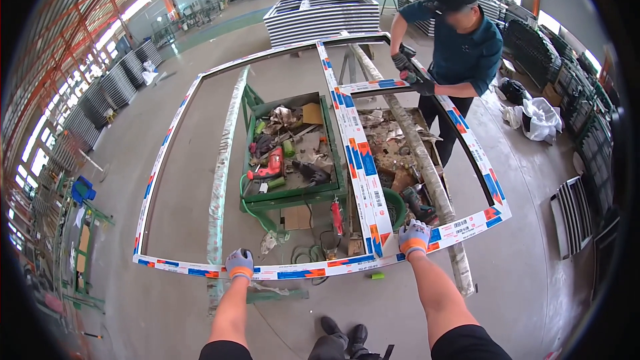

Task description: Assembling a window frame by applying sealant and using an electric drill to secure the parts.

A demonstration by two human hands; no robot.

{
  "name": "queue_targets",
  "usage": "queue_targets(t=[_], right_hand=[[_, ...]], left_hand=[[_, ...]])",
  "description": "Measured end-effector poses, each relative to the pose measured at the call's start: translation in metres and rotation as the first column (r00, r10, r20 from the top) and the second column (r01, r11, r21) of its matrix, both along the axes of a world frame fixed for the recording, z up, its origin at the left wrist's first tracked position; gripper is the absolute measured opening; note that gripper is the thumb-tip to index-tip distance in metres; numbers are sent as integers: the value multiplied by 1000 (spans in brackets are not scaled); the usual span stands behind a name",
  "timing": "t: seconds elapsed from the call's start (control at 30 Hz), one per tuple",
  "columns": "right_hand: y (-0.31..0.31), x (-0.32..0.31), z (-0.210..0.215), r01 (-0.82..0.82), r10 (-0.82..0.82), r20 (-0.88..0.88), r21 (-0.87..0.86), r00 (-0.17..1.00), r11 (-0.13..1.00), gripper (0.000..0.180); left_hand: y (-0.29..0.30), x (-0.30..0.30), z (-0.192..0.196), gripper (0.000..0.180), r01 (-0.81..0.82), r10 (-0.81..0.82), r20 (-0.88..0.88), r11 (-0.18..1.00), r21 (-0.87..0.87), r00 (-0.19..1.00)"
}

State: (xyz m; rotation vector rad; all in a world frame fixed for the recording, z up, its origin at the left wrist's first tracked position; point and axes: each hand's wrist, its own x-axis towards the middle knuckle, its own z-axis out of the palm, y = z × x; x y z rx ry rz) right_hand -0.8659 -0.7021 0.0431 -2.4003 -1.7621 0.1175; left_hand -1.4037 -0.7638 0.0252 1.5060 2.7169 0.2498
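A large window frame (360, 153), wrapped in white, blue and orange protective film, lies flat across two supports. My left hand (239, 263), in a grey glove with an orange cuff, is closed over its near rail, left of the middle. Gloved the same way, my right hand (414, 236) grips that rail just right of the foot of the upright divider. Both arms reach forward, well apart. To the right of the divider, a smaller inner frame (383, 85) sits within the big one. The undersides of my fingers are hidden.
Across the frame a person (460, 47) in dark gloves bends over the inner frame's far corner, holding something red. Below stands a green bin (293, 193) with a red drill (268, 163) and scraps. Support beams (227, 167) run underneath. Striped stacked frames (323, 20) stand behind.
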Motion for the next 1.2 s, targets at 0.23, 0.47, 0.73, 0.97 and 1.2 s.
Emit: queue_targets(t=[0.23, 0.47, 0.73, 0.97, 1.2], right_hand=[[-1, -1, 2, -16, 16, 8, 19, 1000, 1000, 31], [0, -3, 5, 8, -7, 21, -54, 1000, 999, 35], [1, -3, 3, 6, -6, 12, -51, 1000, 999, 35], [-2, -3, 4, 19, -19, 14, 4, 1000, 1000, 30], [-2, -4, 6, 10, -9, -1, 1, 1000, 1000, 33]], left_hand=[[-1, 0, 1, 38, -24, 25, 32, 999, -34, 999], [-2, 0, 2, 40, -8, 8, 35, 1000, -19, 999], [0, -2, 2, 38, 24, -22, 47, 999, -48, 999], [-2, 3, 4, 34, 28, -28, 8, 1000, -3, 1000], [-1, -1, 1, 30, 32, -32, 7, 999, 10, 999]])
